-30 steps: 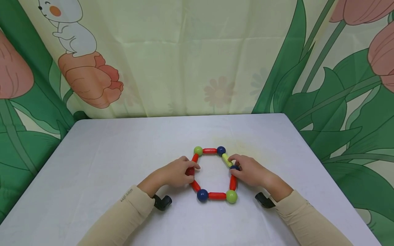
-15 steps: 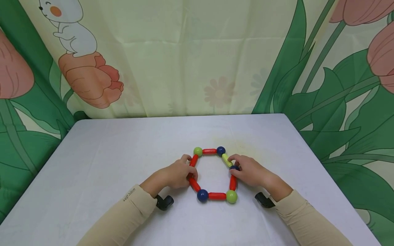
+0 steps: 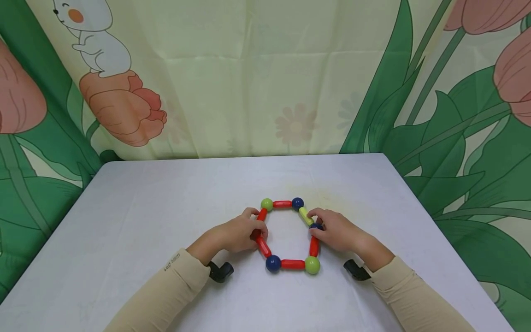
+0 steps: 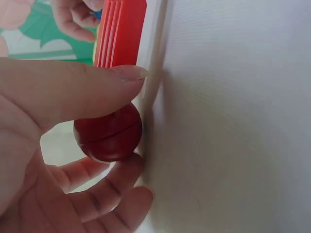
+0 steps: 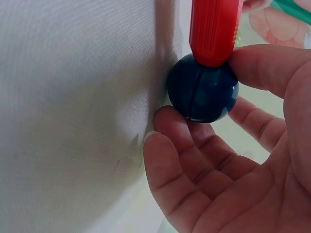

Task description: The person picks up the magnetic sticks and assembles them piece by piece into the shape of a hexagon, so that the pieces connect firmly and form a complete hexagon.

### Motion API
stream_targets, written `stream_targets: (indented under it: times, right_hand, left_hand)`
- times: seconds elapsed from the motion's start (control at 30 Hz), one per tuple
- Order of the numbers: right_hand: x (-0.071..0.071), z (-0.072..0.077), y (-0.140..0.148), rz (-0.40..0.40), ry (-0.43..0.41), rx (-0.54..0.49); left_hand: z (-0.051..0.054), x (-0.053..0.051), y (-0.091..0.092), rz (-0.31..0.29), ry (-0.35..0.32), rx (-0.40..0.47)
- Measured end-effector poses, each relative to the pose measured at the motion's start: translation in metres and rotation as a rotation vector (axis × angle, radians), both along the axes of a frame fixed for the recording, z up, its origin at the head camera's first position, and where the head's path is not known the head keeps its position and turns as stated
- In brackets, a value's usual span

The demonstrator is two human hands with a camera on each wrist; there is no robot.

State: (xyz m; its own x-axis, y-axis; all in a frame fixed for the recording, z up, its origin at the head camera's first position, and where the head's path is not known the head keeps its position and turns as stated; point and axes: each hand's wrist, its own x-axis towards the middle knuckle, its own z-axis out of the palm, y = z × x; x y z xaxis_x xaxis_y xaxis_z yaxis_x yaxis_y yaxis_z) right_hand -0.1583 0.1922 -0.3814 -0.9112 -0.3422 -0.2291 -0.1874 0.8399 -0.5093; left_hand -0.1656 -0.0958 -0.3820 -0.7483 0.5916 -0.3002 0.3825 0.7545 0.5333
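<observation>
A ring of rods and balls lies on the table. My left hand (image 3: pixel 238 233) grips the red ball (image 4: pixel 111 138) at its left corner, thumb on one side and fingers on the other. From that ball a red rod (image 3: pixel 263 247) leads to a dark blue ball (image 3: pixel 273 263), and another red rod (image 3: pixel 262 215) to a green ball (image 3: pixel 267 204). On the opposite side, my right hand (image 3: pixel 341 229) holds a second dark blue ball (image 5: pixel 206 92) between thumb and curled fingers. A yellow-green rod (image 3: pixel 305 215) and a red rod (image 3: pixel 314 246) meet there.
The ring's far side is a red rod (image 3: pixel 283 204) ending at a dark blue ball (image 3: pixel 297 203). Nearest the person, another red rod (image 3: pixel 292 264) runs to a green ball (image 3: pixel 312 265). White cloth covers the table (image 3: pixel 166 193); a printed curtain (image 3: pixel 249 92) hangs behind.
My left hand's fingers have shifted around the red ball, and the ring's left corner has moved slightly outward, then a little back. The right hand stays in place.
</observation>
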Motion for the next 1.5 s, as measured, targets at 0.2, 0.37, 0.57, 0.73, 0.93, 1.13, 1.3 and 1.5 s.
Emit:
stream_targets:
  times: [0.2,0.37,0.57,0.73,0.93,1.13,1.3,1.5]
  right_hand:
    - [0.0,0.0,0.0,0.0,0.0,0.002]
    - [-0.001,0.0,0.0,-0.004,-0.005,0.001]
    - [-0.001,-0.001,0.0,-0.013,0.0,0.0]
    - [-0.001,-0.001,-0.001,-0.03,0.012,-0.013]
    - [-0.001,-0.002,-0.002,-0.056,0.009,-0.04]
    - [-0.002,-0.003,-0.005,-0.063,0.02,-0.052]
    - [-0.004,-0.004,-0.013,-0.073,0.024,-0.059]
    - [-0.008,-0.004,-0.022,-0.067,0.045,-0.064]
  left_hand:
    - [-0.009,-0.004,-0.005,0.081,-0.041,0.068]
    - [-0.012,-0.007,-0.009,0.104,-0.053,0.123]
    - [-0.014,-0.007,-0.011,0.158,-0.048,0.165]
    - [-0.013,-0.007,-0.011,0.183,-0.047,0.178]
    - [-0.01,-0.006,-0.014,0.221,-0.035,0.172]
    - [-0.01,-0.006,-0.021,0.273,-0.052,0.163]
    - [-0.009,-0.006,-0.027,0.308,-0.049,0.157]
    - [-0.008,-0.006,-0.03,0.341,-0.045,0.156]
